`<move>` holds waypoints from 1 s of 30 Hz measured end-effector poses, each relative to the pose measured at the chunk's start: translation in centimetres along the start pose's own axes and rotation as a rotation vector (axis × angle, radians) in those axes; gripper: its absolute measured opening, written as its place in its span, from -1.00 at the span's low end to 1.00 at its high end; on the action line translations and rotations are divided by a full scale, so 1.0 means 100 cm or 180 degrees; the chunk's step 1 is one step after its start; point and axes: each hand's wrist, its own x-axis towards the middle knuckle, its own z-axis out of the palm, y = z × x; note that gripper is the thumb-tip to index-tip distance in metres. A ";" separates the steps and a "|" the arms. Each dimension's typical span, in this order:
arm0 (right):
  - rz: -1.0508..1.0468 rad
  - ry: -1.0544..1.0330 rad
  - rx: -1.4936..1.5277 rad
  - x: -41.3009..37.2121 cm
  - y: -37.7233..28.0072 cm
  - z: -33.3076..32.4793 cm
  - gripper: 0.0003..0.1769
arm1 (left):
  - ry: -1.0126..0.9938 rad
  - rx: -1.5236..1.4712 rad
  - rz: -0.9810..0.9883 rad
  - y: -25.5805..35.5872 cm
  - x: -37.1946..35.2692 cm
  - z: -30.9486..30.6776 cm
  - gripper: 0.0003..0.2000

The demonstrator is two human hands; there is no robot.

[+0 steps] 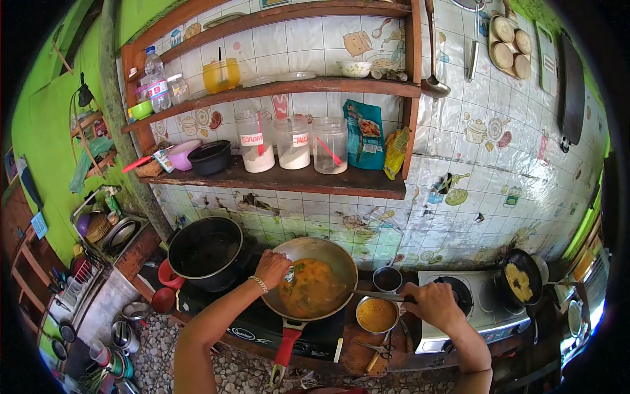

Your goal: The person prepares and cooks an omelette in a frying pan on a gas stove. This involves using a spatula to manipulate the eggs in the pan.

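Note:
A frying pan (349,255) with a red handle (286,351) sits on the black gas stove (262,333), holding an orange-yellow sauce with green bits (310,285). Over the pan's left side my left hand (270,268) is closed on a small white and blue sachet (289,273). My right hand (433,306) grips a black-handled metal cooking utensil (380,295). Its shaft crosses the pan's right rim, and its far end is lost in the sauce. Below that shaft stands a metal bowl (377,328) of orange-yellow mixture.
A large black pot (205,253) stands left of the pan. Behind the bowl is a small dark cup (387,279). On the right, a second stove (433,335) carries a black pan (523,279) with frying food. Overhead, a wooden shelf (275,184) holds labelled jars (254,141).

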 end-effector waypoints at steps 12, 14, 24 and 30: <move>-0.0283 0.0360 -0.0314 0.036 -0.070 0.101 -0.83 | 0.0276 0.0087 -0.0124 -0.006 -0.003 -0.002 -0.90; -0.0214 0.0329 -0.0174 0.047 -0.074 0.113 -0.82 | 0.0209 0.0118 -0.0131 -0.006 -0.004 -0.004 -0.91; 0.0190 0.0871 0.0686 0.100 -0.075 0.157 -0.72 | 0.0132 -0.0002 -0.0166 -0.009 -0.010 -0.009 -0.90; -0.0263 0.0716 0.0754 0.077 -0.076 0.145 -0.67 | 0.0200 0.0023 -0.0120 -0.013 -0.011 0.003 -0.90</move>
